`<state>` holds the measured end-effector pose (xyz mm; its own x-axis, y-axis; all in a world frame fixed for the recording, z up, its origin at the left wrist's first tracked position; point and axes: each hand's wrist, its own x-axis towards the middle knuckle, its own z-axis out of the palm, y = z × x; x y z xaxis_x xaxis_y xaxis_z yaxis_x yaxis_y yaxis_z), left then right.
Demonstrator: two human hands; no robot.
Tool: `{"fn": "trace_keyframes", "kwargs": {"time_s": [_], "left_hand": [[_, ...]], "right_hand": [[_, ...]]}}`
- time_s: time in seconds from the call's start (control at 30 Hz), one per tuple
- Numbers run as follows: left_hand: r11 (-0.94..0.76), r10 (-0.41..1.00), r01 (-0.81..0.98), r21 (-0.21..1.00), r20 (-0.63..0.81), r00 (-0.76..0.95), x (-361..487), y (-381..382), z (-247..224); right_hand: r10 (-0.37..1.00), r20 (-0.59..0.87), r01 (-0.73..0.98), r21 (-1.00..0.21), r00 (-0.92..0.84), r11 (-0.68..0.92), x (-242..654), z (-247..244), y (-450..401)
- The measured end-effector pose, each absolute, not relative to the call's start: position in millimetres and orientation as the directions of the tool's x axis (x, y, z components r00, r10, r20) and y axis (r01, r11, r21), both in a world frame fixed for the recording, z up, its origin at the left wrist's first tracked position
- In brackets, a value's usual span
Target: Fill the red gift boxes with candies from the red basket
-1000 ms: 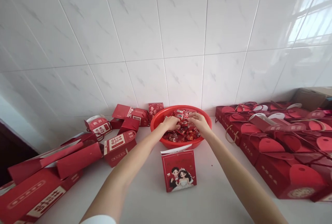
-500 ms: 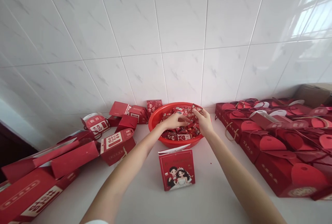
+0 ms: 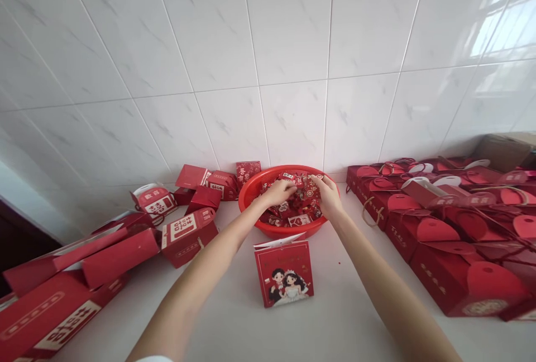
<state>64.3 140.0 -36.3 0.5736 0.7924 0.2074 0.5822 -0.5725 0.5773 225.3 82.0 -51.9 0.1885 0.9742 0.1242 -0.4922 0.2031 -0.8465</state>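
In the head view a red plastic basket [image 3: 251, 183] stands against the wall, filled with small red printed packets [image 3: 300, 220]. My left hand [image 3: 278, 192] is over the basket's left half, fingers pinched together, with a small red packet [image 3: 297, 181] at the fingertips. At the basket's right side my right hand [image 3: 330, 196] grips a larger red packet with a gold pattern [image 3: 310, 190]. In front of the basket, a red gift box [image 3: 285, 274] with a cartoon bride and groom stands upright, its top flaps partly raised. Neither hand touches it.
Rows of red gift boxes [image 3: 444, 272] with cord handles fill the right side. More red boxes [image 3: 190, 234] lie on the left, some tilted and stacked. A cardboard box [image 3: 502, 151] sits at far right. Behind is a tiled wall [image 3: 293, 122].
My left hand's fingers have closed from a looser, spread pose. My right hand has lowered slightly, and more of the gold-patterned packet shows beside it.
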Motion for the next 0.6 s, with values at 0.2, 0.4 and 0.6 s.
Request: {"fn": "trace_keyframes", "kwargs": {"time_s": [0.2, 0.4, 0.6], "left_hand": [[-0.569, 0.798, 0.418, 0.708, 0.352, 0.489, 69.1, 139.2, -32.6], [-0.489, 0.826, 0.505, 0.711, 0.190, 0.531, 66.2, 140.8, -37.9], [-0.456, 0.771, 0.733, 0.504, -0.187, 0.608, 58.3, 133.2, -46.7]], "right_hand": [[0.988, 0.136, -0.483, -0.862, 0.068, 0.152, 223.0, -45.3, 75.0], [0.980, 0.121, -0.519, -0.835, 0.156, 0.186, 224.2, -49.1, 80.9], [0.980, 0.074, -0.567, -0.806, 0.186, 0.169, 224.7, -49.3, 82.4]]}}
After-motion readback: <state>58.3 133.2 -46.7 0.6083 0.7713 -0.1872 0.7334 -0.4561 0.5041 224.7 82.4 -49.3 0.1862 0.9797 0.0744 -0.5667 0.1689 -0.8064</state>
